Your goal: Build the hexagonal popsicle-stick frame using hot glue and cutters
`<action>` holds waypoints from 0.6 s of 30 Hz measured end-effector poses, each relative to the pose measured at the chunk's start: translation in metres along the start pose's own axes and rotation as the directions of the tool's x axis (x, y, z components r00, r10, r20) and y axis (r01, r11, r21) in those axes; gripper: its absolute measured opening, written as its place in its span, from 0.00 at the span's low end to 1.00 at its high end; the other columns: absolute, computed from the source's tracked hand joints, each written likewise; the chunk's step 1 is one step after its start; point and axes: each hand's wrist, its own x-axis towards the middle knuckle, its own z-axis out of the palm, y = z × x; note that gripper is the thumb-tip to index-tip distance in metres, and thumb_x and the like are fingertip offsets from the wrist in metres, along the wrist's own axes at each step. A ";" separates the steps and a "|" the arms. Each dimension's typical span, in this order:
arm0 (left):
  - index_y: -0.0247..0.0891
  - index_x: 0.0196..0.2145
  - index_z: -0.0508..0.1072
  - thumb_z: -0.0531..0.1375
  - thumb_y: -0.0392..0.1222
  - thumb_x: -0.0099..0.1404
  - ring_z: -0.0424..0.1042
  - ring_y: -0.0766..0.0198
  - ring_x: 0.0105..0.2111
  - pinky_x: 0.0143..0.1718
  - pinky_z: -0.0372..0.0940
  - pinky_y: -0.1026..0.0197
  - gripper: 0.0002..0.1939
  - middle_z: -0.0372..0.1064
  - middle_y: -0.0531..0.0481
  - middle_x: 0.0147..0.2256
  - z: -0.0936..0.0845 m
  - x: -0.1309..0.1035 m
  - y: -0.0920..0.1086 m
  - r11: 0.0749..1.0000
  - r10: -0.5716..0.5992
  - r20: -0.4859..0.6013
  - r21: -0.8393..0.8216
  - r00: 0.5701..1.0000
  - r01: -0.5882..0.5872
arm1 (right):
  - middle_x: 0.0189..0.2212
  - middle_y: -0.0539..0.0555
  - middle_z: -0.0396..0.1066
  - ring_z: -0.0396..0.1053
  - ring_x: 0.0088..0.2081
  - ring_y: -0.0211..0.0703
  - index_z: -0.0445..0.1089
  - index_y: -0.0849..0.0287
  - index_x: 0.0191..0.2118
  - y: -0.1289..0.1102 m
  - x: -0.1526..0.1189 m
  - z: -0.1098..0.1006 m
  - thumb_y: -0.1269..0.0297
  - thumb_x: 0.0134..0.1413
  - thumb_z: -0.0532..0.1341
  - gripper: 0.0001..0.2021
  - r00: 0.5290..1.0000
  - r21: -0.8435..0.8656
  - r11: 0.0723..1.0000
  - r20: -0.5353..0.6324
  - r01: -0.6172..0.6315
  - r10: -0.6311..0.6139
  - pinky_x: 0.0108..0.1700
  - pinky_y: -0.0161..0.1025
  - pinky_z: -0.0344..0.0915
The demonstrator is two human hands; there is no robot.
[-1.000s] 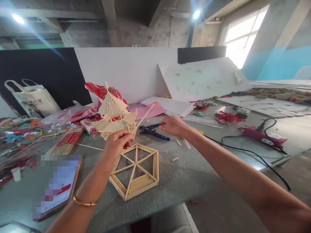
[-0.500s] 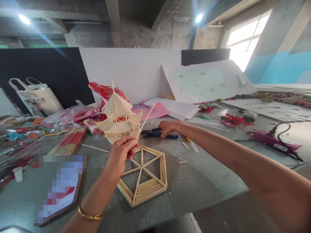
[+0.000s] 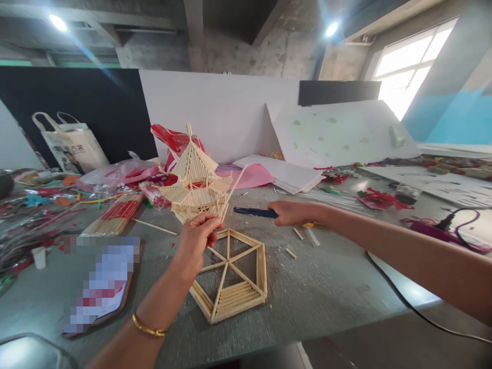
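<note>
Tote bag (image 3: 73, 146) far left against dark board, red-and-wood stick bundle (image 3: 115, 215) flat on counter (image 3: 326, 292), blurred tablet (image 3: 102, 279) nearer the front edge. Left hand (image 3: 198, 241) pinched shut on thin wooden stick (image 3: 233, 188), stick slanting up beside stick pagoda model (image 3: 196, 179). Hexagonal stick frame (image 3: 230, 274) flat on counter just below that hand. Right hand (image 3: 294, 212) closed around blue pliers (image 3: 251, 211), lifted just above counter. Short stick offcuts (image 3: 303, 238) near it, pink glue gun (image 3: 448, 230) far right.
</note>
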 end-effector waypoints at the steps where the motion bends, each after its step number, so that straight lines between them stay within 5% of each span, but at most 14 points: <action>1: 0.35 0.26 0.73 0.64 0.43 0.46 0.58 0.77 0.15 0.15 0.51 0.71 0.10 0.68 0.55 0.21 0.001 0.000 0.000 1.000 0.000 -0.002 0.006 1.000 0.000 | 0.31 0.56 0.70 0.67 0.30 0.40 0.66 0.63 0.36 -0.001 -0.011 0.002 0.69 0.44 0.56 0.10 1.000 0.060 0.998 0.031 -0.004 0.002 0.27 0.33 0.58; 5: 0.35 0.26 0.72 0.63 0.43 0.46 0.58 0.76 0.16 0.15 0.51 0.71 0.10 0.67 0.55 0.21 0.003 -0.002 -0.002 1.000 -0.008 0.003 0.028 1.000 0.008 | 0.24 0.50 0.66 0.63 0.25 0.36 0.62 0.60 0.31 -0.010 -0.039 0.014 0.69 0.41 0.55 0.06 0.994 0.363 0.930 0.108 -0.061 0.023 0.22 0.31 0.53; 10: 0.34 0.24 0.72 0.63 0.43 0.46 0.58 0.75 0.16 0.15 0.50 0.70 0.09 0.66 0.56 0.20 0.004 -0.003 -0.004 0.998 0.009 0.014 0.056 1.000 -0.010 | 0.25 0.51 0.67 0.64 0.27 0.38 0.61 0.60 0.30 -0.026 -0.046 0.020 0.67 0.41 0.54 0.06 0.993 0.490 0.866 0.089 -0.106 0.071 0.24 0.32 0.55; 18: 0.33 0.25 0.73 0.61 0.41 0.47 0.57 0.75 0.16 0.16 0.50 0.70 0.08 0.66 0.55 0.20 0.007 -0.004 -0.004 0.997 0.003 0.028 0.078 1.000 -0.005 | 0.34 0.60 0.69 0.67 0.36 0.46 0.62 0.62 0.35 -0.053 -0.044 0.013 0.60 0.51 0.51 0.11 1.000 0.290 0.957 0.012 -0.001 -0.003 0.31 0.36 0.57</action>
